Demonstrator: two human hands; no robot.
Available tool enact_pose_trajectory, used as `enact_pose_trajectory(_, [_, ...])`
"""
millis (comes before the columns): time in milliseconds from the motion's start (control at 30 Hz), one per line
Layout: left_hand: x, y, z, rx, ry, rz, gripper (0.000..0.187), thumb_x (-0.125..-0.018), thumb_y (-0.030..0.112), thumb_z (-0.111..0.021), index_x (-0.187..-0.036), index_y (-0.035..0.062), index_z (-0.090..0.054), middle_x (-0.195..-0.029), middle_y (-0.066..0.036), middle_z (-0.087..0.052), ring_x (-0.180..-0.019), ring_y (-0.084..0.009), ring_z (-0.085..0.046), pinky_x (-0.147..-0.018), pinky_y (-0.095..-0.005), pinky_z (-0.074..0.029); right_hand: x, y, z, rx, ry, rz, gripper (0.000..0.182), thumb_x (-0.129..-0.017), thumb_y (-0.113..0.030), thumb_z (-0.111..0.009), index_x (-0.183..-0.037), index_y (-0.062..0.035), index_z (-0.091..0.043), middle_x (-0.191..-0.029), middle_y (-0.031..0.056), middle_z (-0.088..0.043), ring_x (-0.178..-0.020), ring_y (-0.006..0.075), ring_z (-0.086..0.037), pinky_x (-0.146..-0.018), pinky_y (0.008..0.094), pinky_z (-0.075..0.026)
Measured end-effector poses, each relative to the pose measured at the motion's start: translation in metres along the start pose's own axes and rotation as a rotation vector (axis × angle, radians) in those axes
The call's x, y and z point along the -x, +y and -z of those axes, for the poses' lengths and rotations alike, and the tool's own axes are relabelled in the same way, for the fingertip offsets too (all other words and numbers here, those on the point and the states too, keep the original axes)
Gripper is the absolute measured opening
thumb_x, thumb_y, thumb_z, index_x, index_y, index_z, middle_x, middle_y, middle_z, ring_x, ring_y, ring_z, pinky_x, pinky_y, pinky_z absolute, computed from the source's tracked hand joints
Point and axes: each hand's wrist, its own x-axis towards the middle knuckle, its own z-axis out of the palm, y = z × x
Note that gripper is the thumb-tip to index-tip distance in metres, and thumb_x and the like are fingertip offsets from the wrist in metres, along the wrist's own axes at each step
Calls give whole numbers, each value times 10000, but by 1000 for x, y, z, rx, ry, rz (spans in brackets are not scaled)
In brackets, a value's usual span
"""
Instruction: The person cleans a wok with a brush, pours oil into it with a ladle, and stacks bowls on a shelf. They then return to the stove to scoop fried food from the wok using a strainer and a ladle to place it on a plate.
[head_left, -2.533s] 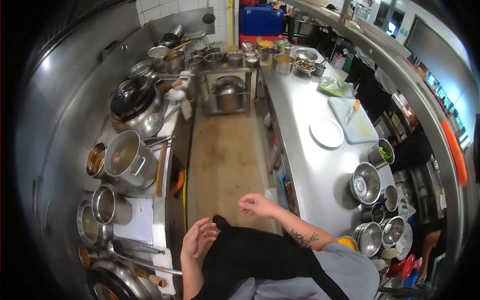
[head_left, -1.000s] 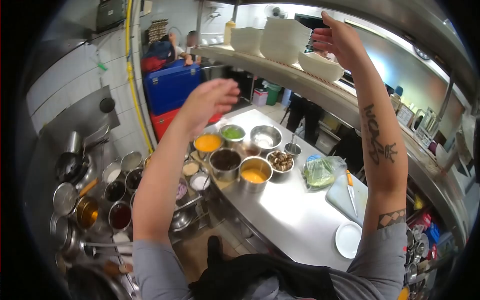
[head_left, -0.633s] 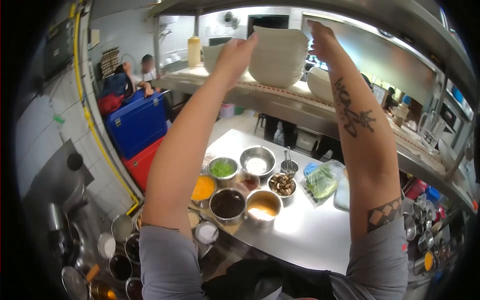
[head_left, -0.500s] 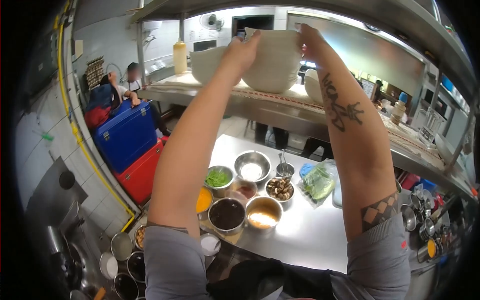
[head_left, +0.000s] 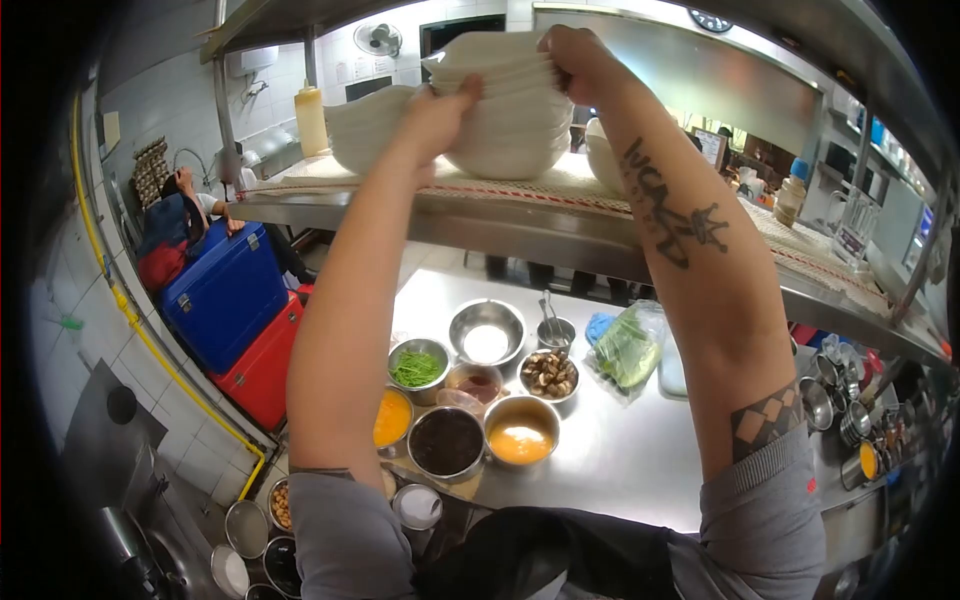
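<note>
A tall stack of white bowls stands on the cloth-lined steel shelf. My left hand has its fingers on the left side of the stack, near the top. On the upper right edge of the stack, my right hand grips the rim with bent fingers. Another white stack stands left of it, partly behind my left forearm. Part of one more white bowl shows behind my right forearm.
Below the shelf, a steel table holds bowls of greens, mushrooms and sauces, plus bagged leaves. Blue and red coolers stand left, with a person behind them. An upper shelf hangs overhead.
The view has shifted, so most things appear further left. My left hand is slightly lower against the stack, and the top of the stack is more exposed between my hands.
</note>
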Motion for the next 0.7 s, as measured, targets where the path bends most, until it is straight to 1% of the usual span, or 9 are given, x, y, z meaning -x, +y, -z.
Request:
enact_pose_trajectory(67, [7,-1,3,61,-93,-84,740,-829,433,-701,-1295,-73,-429,-1218,-182,-580,-1120,-247,-552,-995,-361,-395,6,-2,2,34,-3,12,139,-758,-44,-520,-822,62,-583,-769,147,-552,-656,219,-554,-544,382,-470])
enact_pose_trajectory(167, [4,-3,5,118,-122,-52,673,-854,415,-682,-1305,-26,-449,-1257,-139,-554,-1222,-208,-451,-1072,-378,-272,2,1,1,180,-26,59,142,-765,-29,-513,-840,66,-586,-804,166,-562,-696,234,-569,-579,389,-486])
enact_pose_trajectory(200, [2,-2,4,101,-116,-47,682,-849,418,-686,-1308,-27,-447,-1255,-142,-556,-1216,-212,-458,-1070,-371,-275,1,1,0,244,-37,85,143,-769,-26,-511,-848,67,-587,-816,170,-565,-710,239,-573,-595,391,-494])
enact_pose_trajectory(300, [-5,11,3,20,-79,-48,714,-833,424,-701,-1320,-30,-440,-1253,-153,-561,-1203,-228,-477,-1067,-355,-285,1,5,-4,-211,181,-104,162,-806,-49,-495,-889,60,-582,-836,182,-567,-715,247,-580,-629,402,-514])
enact_pose_trajectory(400, [-11,28,-2,-85,-68,-17,765,-818,452,-705,-1339,-32,-425,-1276,-173,-545,-1224,-256,-469,-1075,-362,-288,-13,11,3,-469,188,-282,359,-810,-113,-525,-1161,-41,-538,-1090,138,-567,-911,236,-565,-793,379,-482])
enact_pose_trajectory(500, [-24,36,3,-136,-147,42,836,-815,561,-646,-1360,-28,-411,-1332,-196,-499,-1261,-294,-445,-1079,-402,-297,-17,14,7,-521,221,-209,143,-858,-104,-474,-933,-17,-560,-889,120,-585,-730,219,-599,-675,386,-539])
enact_pose_trajectory(567, [-27,41,7,-166,-177,52,896,-818,667,-563,-1363,-28,-416,-1361,-206,-475,-1248,-319,-467,-1059,-428,-337,-40,32,15,-60,125,6,137,-861,-128,-487,-935,-33,-552,-915,99,-588,-759,215,-605,-690,376,-540])
enact_pose_trajectory(633, [-22,47,5,-40,-173,68,931,-825,723,-476,-1398,-5,-379,-1423,-204,-395,-1331,-321,-344,-1111,-441,-218,-24,24,10,-30,120,-11,146,-862,-153,-497,-940,-40,-547,-930,96,-587,-784,217,-603,-705,371,-537])
enact_pose_trajectory(700, [-14,48,0,36,-145,78,956,-829,758,-410,-1423,12,-350,-1465,-202,-340,-1378,-321,-273,-1140,-443,-150,3,7,0,-434,212,-258,171,-861,-181,-504,-948,-40,-543,-935,112,-584,-805,224,-595,-720,370,-531])
